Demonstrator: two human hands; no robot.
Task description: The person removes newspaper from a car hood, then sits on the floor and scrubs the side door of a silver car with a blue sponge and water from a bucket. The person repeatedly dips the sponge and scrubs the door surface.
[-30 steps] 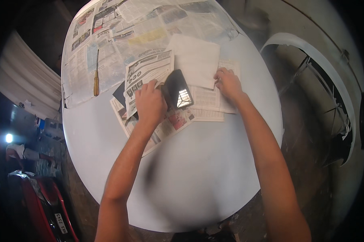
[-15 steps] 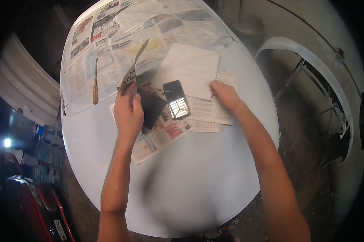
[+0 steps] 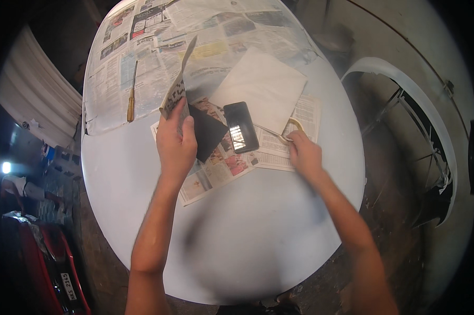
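The left hand [image 3: 176, 143] grips the folded newspaper [image 3: 186, 65], thumb on the right side; the sheet stands on edge and points toward the far edge of the worktop [image 3: 122, 197]. The right hand [image 3: 306, 155] has its fingers closed on the handle of the scissors [image 3: 275, 134], nearer the right edge. The scissors extend from these fingertips toward the left hand, blades along the lower corner of the white sheet [image 3: 263, 86].

Between the hands, the phone [image 3: 240, 127] lies face up, apart from both. The dark sheet [image 3: 208, 131] lies between the phone and the left hand. Beneath these items is the flat newspaper [image 3: 203, 181], its lowest corner toward the near edge. The printed pages [image 3: 309, 113] lie under the white sheet and beside the right hand. The screwdriver [image 3: 131, 102] lies near the left edge, handle toward the near edge.
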